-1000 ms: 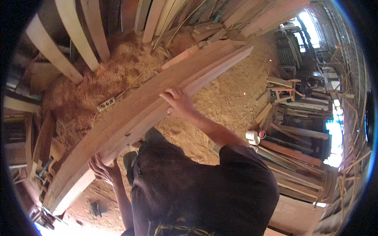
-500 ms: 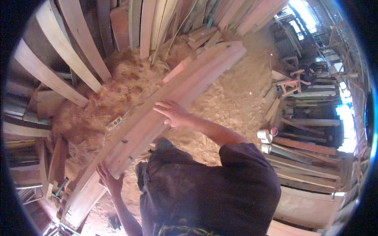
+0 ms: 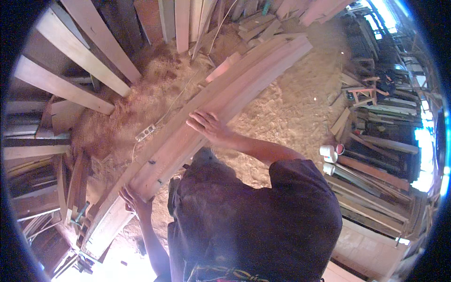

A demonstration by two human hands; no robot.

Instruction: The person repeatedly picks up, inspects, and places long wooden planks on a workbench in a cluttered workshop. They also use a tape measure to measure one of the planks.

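Note:
A long reddish-brown plank (image 3: 244, 87) lies at a slant across the middle, on a paler board or bench (image 3: 108, 225) that shows past its near end. My right hand (image 3: 210, 128) rests on the plank's top, palm down with the fingers stretched across it. Farther down on the left, my left hand (image 3: 136, 201) grips the near end, its fingers on the edge and its palm against the end. Two small dark marks show on the wood between my hands. Part of the left palm is hidden.
Sawdust covers the ground. A white power strip (image 3: 145, 133) with its cord lies left of the plank. Upright boards (image 3: 84, 51) lean at the far left. White buckets (image 3: 327, 152) and stacked timber (image 3: 371, 202) stand right. A green-handled tool (image 3: 81, 212) lies lower left.
The whole view has shifted a little, so the scene sits higher and farther right. Both hands keep about the same places on the plank; the right thumb shows less.

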